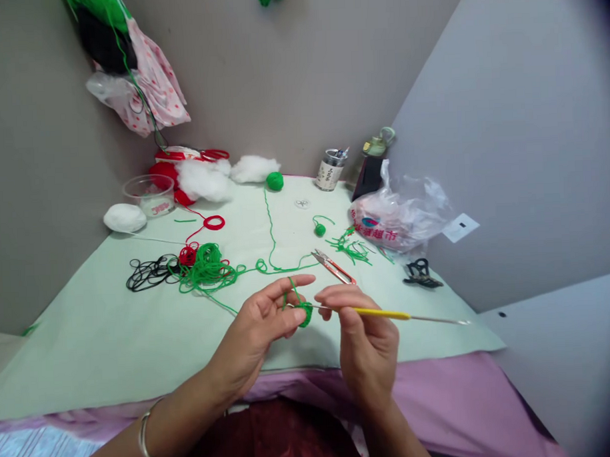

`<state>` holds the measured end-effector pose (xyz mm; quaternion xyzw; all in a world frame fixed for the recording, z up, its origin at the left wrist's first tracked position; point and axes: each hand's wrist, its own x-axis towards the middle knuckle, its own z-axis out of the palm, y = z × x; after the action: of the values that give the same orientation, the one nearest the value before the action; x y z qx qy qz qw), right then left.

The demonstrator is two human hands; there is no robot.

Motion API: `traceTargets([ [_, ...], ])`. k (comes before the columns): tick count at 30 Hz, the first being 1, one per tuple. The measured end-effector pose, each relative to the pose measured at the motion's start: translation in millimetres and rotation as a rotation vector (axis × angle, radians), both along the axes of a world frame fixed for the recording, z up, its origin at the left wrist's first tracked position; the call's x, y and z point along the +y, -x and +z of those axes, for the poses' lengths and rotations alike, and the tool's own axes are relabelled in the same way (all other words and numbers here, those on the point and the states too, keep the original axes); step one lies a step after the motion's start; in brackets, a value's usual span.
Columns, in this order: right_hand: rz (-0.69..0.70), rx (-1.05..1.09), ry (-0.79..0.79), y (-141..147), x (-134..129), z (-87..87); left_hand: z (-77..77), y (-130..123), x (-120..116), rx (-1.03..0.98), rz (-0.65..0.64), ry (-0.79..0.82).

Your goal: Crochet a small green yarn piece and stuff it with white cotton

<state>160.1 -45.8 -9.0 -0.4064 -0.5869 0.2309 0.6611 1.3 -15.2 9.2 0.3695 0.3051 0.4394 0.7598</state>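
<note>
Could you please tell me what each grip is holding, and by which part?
The left grip pinches the green crochet piece at its left edge, as pictured; the right grip holds the yellow-handled hook by the handle's end nearest that piece.

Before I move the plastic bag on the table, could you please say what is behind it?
A black box and a green bottle partly show behind the bag. The bag hides part of the box; anything lower is covered.

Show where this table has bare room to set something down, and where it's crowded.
Bare cloth lies front left, between the black yarn and front edge, and front right, between the black clip and that edge. Crowded: back left, with white stuffing; centre right, with snips and green scraps.
</note>
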Motion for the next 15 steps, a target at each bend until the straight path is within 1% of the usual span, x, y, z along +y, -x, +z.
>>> traceTargets([
  [1,0.024,-0.016,0.002,0.6,1.1,-0.1,-0.7,-0.1,-0.4,0.021,0.002,-0.031],
  [3,0.028,-0.047,-0.015,1.4,1.1,-0.9,-2.8,0.6,-0.2,0.046,-0.003,-0.069],
  [5,-0.020,-0.047,-0.027,1.1,-1.4,-1.3,-4.7,2.5,1.1,0.072,0.006,-0.090],
  [8,-0.077,-0.017,-0.002,-1.7,-5.3,-1.1,-5.5,6.1,3.3,0.124,0.050,-0.107],
  [10,-0.037,0.077,0.030,-4.0,-5.0,-1.0,-4.7,7.2,3.5,0.130,0.059,-0.108],
  [12,0.042,0.183,0.063,-5.4,-2.2,-0.8,-3.5,6.9,2.5,0.112,0.031,-0.108],
  [13,0.075,0.198,0.075,-5.6,-0.4,-0.6,-3.1,6.2,1.9,0.096,0.003,-0.109],
  [15,0.098,0.134,0.082,-5.0,2.3,0.4,-2.9,4.5,0.5,0.062,-0.053,-0.108],
])
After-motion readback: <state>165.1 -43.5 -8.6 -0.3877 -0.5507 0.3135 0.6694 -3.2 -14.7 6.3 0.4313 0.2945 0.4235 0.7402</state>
